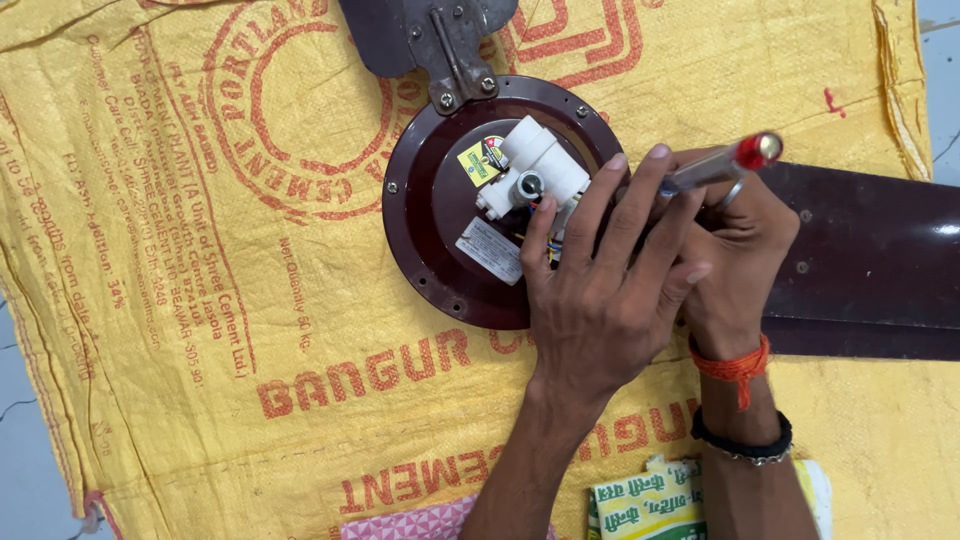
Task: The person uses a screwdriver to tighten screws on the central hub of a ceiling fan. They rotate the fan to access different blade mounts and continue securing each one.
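Observation:
A dark maroon ceiling fan motor (440,210) lies on a yellow woven sack (200,300), its round housing facing up. A white plastic block (530,165) with wires sits at its centre. My left hand (600,290) rests on the housing's right side with fingers spread, fingertips touching near the white block. My right hand (735,250) is beside and partly under it, gripping a screwdriver (735,160) with a clear shaft handle and red end. The screwdriver's tip is hidden behind my left hand.
One fan blade (870,260) stretches right from the motor; another blade with a metal bracket (440,40) points to the top edge. A yellow-green printed packet (650,500) and a pink patterned item (410,522) lie at the bottom. Grey floor (30,440) shows around the sack.

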